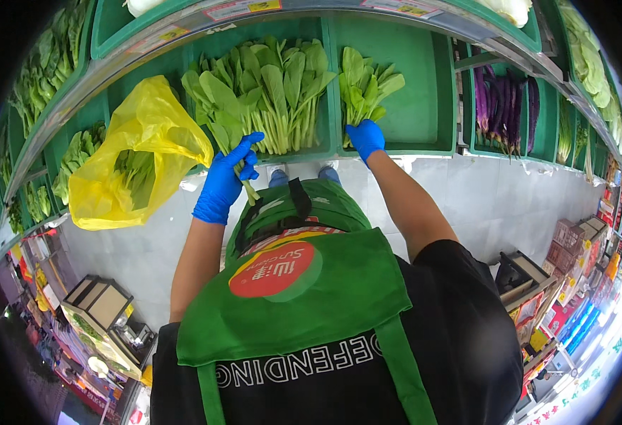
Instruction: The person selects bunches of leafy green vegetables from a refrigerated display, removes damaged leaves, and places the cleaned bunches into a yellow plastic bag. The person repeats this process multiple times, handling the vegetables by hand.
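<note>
A yellow bag (90,191) is gaping around some greens (136,173) at middle left; left of centre, the left hand (220,183) is clasping a leafy stalk (224,132); at upper centre, the right hand (367,139) is gripping a bunch (366,81) by its base.

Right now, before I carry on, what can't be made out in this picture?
All in the head view:
Small leafy bunch: stem ends mostly hidden by the right hand.
Left hand: how many stems it holds, partly covered by its fingers.
Yellow bag: its lower contents, hidden by the plastic.
White produce, top right: cut off by the upper edge.
</note>
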A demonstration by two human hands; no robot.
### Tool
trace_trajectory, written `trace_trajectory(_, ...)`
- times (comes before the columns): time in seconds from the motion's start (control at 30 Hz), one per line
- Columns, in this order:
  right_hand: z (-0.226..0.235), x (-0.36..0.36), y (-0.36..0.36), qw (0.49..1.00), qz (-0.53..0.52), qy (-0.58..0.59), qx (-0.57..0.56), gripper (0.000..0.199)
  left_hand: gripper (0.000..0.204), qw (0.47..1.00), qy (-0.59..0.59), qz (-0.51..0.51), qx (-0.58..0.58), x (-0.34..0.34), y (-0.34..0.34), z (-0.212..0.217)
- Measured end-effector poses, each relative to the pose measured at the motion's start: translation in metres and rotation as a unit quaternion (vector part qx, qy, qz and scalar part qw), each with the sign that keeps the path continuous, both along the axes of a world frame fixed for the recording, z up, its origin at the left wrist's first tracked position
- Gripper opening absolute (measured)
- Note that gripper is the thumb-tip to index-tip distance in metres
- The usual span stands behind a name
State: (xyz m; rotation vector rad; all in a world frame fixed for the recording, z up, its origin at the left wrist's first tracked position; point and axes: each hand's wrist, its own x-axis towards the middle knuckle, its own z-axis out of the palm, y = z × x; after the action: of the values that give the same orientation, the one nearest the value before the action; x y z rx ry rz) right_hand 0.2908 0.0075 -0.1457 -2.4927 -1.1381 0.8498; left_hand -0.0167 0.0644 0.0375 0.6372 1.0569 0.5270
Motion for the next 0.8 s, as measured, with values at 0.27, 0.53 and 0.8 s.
trace_trajectory(0.27,-0.005,0.022,-0.027,0.918,-0.265,0.257,0.143,0.027,0.033,0.999,-0.044,0.009,-0.031,-0.004,-0.006,-0.009)
trace_trajectory(0.53,0.01,-0.019,-0.001,0.996,-0.079,-0.037,0.027,0.043,0.038,0.997,-0.047,-0.049,-0.036,0.023,0.003,-0.003)
trace_trajectory(0.8,0.041,0.01,0.0,0.946,-0.203,0.245,0.057,0.031,0.036,0.997,-0.037,-0.04,-0.047,0.013,0.003,0.006)
